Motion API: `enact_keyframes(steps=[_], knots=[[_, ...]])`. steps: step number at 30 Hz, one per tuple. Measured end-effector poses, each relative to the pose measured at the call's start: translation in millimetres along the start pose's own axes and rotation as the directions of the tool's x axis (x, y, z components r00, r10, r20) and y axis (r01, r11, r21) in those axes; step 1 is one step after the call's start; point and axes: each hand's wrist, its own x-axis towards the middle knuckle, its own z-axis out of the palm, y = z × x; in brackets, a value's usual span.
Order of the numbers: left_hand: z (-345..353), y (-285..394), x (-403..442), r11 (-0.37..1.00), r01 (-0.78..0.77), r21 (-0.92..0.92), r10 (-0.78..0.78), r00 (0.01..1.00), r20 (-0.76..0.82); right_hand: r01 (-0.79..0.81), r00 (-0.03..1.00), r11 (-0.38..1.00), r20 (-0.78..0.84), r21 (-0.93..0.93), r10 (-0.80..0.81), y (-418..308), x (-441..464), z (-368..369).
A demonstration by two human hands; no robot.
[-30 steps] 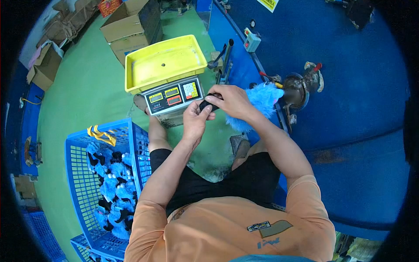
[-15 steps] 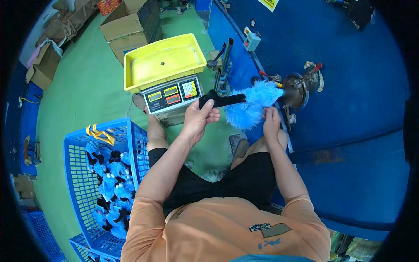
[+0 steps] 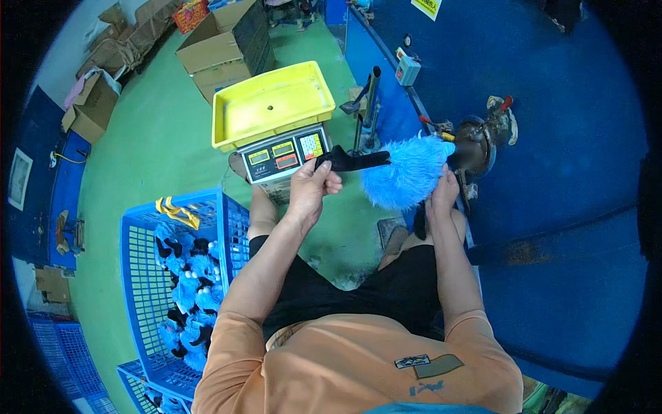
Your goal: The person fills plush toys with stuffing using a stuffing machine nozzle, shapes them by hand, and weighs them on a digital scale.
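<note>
A fluffy blue plush toy skin [image 3: 403, 171] is stretched between my hands. Pinched in my left hand [image 3: 309, 188] is its long black limb [image 3: 357, 161], just in front of the scale's keypad. My right hand [image 3: 443, 194] grips the blue fur at the other end, close to the round metal nozzle [image 3: 476, 146] on the blue machine [image 3: 552, 179]. The toy's edge meets the blurred tip of that nozzle; how far it goes over it I cannot tell. Another black limb [image 3: 420, 221] hangs below my right hand.
A yellow tray [image 3: 231, 131] sits on a digital scale [image 3: 258, 169] ahead. The blue basket [image 3: 131, 265] at left holds several blue-and-black plush toys [image 3: 185, 293]. Cardboard boxes [image 3: 214, 55] stand farther back. A control box [image 3: 407, 70] is mounted at the machine's edge.
The blue body looks rounder and fuller. My right hand sits nearer the nozzle, and a black limb now shows beneath it. The whole view has shifted slightly.
</note>
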Motion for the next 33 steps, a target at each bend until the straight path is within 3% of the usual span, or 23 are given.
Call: enact_keyframes(steps=[5,9,12,15,19,20,24,33], knots=[[2,1,-4,0.993,0.059,0.106,-0.054,0.998,-0.045,-0.049,0.990,0.949,-0.110,0.311,0.087,-45,-2,8],[14,13,-1,0.979,0.103,0.174,-0.100,0.995,-0.028,-0.149,0.975,0.979,-0.144,0.142,0.170,-49,0,10],[16,16,1,0.987,0.114,0.110,-0.115,0.993,0.005,-0.222,0.964,0.975,-0.145,0.013,0.222,-57,-4,9],[9,2,6,0.989,0.139,-0.039,-0.139,0.990,0.020,-0.258,0.963,0.966,-0.085,-0.002,0.257,-68,-15,14],[18,2,2,0.994,0.098,-0.057,-0.098,0.995,-0.004,0.007,0.995,0.961,0.095,0.277,-0.035,-77,-38,17],[17,1,3,0.994,0.093,-0.059,-0.094,0.996,-0.006,0.008,0.994,0.961,0.099,0.277,-0.037,-79,-39,20],[16,1,11,0.983,0.184,-0.014,-0.183,0.982,0.036,0.080,0.989,0.983,0.106,0.166,-0.098,-85,-43,20],[10,-1,4,0.978,0.193,0.073,-0.198,0.978,0.067,0.259,0.966,0.956,0.035,-0.138,-0.257,-101,-47,40]])
